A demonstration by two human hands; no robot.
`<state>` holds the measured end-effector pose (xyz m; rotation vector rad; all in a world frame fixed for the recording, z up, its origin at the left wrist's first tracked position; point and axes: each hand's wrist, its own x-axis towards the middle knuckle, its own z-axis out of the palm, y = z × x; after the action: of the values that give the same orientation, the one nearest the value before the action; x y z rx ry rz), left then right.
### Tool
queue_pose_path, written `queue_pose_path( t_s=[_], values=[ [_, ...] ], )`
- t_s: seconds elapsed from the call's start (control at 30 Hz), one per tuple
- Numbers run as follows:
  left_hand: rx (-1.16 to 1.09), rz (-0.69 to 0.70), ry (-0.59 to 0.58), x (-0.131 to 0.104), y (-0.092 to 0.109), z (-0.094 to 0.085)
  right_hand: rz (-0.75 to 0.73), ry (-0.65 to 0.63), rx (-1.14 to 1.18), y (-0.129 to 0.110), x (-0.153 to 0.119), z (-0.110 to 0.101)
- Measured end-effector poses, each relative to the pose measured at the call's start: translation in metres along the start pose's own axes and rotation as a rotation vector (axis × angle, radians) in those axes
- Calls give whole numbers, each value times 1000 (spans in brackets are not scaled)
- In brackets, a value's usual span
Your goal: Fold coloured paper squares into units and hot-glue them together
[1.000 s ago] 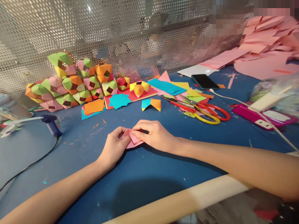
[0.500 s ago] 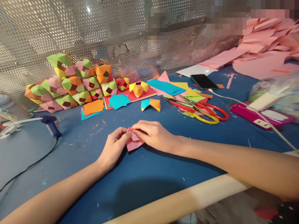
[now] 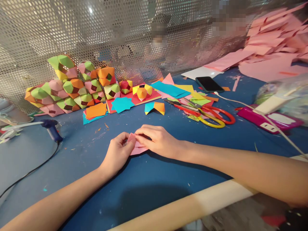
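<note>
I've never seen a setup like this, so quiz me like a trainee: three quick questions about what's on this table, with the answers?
1. What do the left hand and right hand both hold?
A) A phone
B) Pink paper
C) A white cable
2. True or false: the blue corded tool is to the left of both hands.
3. Fill in the blank: the scissors have handles in red and ____.

Key: 1 B; 2 true; 3 yellow.
</note>
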<state>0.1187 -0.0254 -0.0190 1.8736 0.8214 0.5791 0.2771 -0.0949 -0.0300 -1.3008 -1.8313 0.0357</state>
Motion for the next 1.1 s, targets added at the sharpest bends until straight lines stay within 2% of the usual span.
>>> queue_pose_path(
  t_s=[0.27, 0.4, 0.5, 0.67, 0.77, 0.87, 1.1],
  values=[
    [30, 46, -21, -3, -2, 1, -7, 31, 42, -3, 0, 1],
    [9, 43, 54, -1, -3, 0, 63, -10, 22, -6, 0, 0],
    [3, 33, 100, 0, -3, 0, 88, 10, 10, -5, 0, 0],
    [-2, 49, 50, -1, 0, 1, 32, 75, 35, -2, 0, 5],
    [-8, 50, 69, 0, -1, 1, 83, 95, 59, -2, 1, 5],
    [-7, 60, 88, 0, -2, 1, 139, 77, 70, -3, 1, 5],
    [92, 93, 79, -2, 1, 2, 92, 42, 5, -3, -2, 6]
  ],
)
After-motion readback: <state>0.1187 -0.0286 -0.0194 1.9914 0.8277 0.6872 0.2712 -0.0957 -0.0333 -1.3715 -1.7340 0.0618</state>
